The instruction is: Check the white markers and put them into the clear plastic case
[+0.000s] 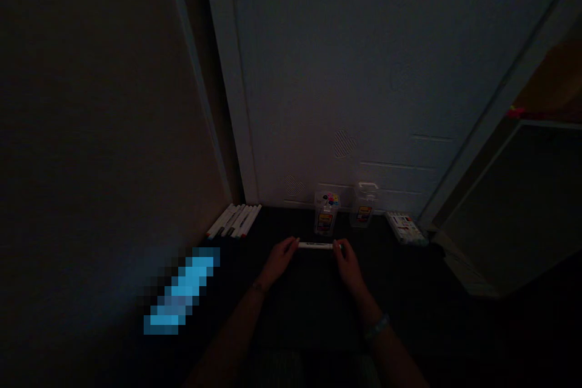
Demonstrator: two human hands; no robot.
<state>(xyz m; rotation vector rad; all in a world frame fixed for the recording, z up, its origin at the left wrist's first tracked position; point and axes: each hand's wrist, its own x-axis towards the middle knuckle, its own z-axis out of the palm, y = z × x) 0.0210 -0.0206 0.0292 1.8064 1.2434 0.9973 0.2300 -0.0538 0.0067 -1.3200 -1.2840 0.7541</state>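
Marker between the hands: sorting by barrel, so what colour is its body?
White, the marker; the head view shows it, though dimly.

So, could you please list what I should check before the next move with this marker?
1. The marker is gripped at its ends by the left hand and right hand: ok.
2. It is held level: ok.
3. Both caps seated: cannot tell, too dark.
4. The box of markers stands upright behind it: ok.
5. The second box is empty: cannot tell.
6. Lighting adequate: not ok.
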